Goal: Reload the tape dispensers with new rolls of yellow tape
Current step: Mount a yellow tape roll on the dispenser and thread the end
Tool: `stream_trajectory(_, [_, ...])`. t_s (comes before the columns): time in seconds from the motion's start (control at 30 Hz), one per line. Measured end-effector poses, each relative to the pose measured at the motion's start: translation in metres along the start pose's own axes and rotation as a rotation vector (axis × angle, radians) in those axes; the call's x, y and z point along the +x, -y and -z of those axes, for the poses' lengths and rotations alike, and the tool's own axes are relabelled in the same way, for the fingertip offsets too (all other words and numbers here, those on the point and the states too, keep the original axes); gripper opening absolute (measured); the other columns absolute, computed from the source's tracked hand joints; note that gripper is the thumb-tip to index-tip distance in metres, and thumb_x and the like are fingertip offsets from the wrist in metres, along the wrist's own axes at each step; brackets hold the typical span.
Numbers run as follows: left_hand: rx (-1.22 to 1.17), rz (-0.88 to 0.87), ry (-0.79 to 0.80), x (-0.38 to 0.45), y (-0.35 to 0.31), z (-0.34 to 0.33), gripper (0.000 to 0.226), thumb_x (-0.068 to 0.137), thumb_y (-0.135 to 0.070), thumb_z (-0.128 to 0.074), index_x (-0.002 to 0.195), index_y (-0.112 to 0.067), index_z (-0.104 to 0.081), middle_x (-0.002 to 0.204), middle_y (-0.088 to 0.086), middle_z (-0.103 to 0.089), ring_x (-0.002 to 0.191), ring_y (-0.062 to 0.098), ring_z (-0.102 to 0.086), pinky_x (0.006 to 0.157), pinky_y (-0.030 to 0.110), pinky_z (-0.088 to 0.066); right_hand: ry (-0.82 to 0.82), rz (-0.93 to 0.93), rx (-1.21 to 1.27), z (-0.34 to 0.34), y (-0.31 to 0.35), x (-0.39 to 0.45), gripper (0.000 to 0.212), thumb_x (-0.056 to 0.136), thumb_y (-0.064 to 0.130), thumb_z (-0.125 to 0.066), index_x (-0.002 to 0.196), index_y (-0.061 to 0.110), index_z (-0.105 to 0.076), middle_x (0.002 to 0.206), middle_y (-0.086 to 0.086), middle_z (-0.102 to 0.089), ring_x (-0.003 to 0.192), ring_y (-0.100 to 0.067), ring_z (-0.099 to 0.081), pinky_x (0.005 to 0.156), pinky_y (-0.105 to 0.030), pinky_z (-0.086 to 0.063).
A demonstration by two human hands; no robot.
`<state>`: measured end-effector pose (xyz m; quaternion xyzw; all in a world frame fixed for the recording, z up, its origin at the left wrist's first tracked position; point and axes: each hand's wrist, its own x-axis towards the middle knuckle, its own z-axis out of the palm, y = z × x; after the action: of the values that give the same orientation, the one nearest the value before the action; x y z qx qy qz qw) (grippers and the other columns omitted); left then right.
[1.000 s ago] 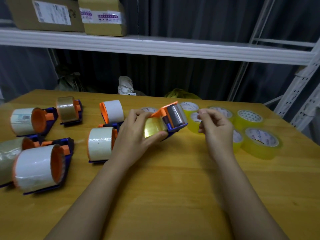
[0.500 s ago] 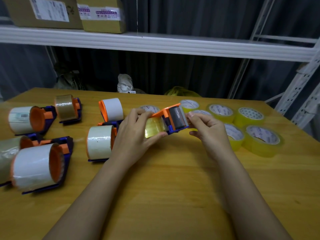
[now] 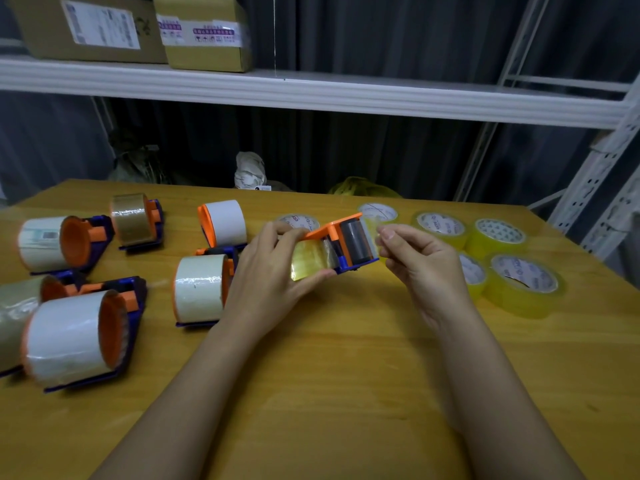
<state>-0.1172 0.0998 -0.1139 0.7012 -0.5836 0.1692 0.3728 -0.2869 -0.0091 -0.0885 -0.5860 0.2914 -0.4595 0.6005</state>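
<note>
An orange and blue tape dispenser (image 3: pixel 341 237) with a yellow tape roll (image 3: pixel 310 259) mounted in it is held just above the wooden table (image 3: pixel 346 393). My left hand (image 3: pixel 273 275) grips the roll end of the dispenser, thumb under the roll. My right hand (image 3: pixel 415 261) pinches the loose end of the yellow tape (image 3: pixel 372 226) at the dispenser's grey roller. Several new yellow tape rolls (image 3: pixel 523 284) lie flat at the right.
Several other orange and blue dispensers (image 3: pixel 204 292) with white or clear rolls lie on the left half of the table, one large one at the near left (image 3: pixel 74 337). A white shelf (image 3: pixel 311 91) with cardboard boxes (image 3: pixel 204 29) runs above the far edge.
My right hand moved in from the right to the dispenser's roller and now pinches the tape end there. My left hand has kept its hold on the dispenser.
</note>
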Motion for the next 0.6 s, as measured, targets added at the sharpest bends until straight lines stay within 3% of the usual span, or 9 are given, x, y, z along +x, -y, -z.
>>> stream_trajectory(0.23, [-0.066,-0.015,-0.008,0.0000,-0.0018,0.0001,0.071,0.077,-0.063,-0.053,0.122,-0.009,-0.056,0.114,0.009,-0.051,0.103,0.024,-0.054,0.080,0.047,-0.053,0.086,-0.081,0.202,-0.0010,0.0048,-0.0028,0.012,0.091,0.008,-0.059,0.092,0.010,-0.070,0.073,0.003,-0.067,0.070,-0.004,-0.061,0.066,-0.016,-0.052])
stream_trajectory(0.6, [-0.066,-0.002,-0.005,-0.0003,-0.0027,0.0008,0.072,0.077,-0.064,-0.052,0.124,-0.009,-0.055,0.116,0.009,-0.051,0.105,0.025,-0.054,0.082,0.047,-0.052,0.027,0.022,0.138,-0.0011,0.0043,-0.0033,0.012,0.089,0.007,-0.061,0.095,0.010,-0.071,0.076,0.004,-0.067,0.073,-0.005,-0.060,0.068,-0.016,-0.051])
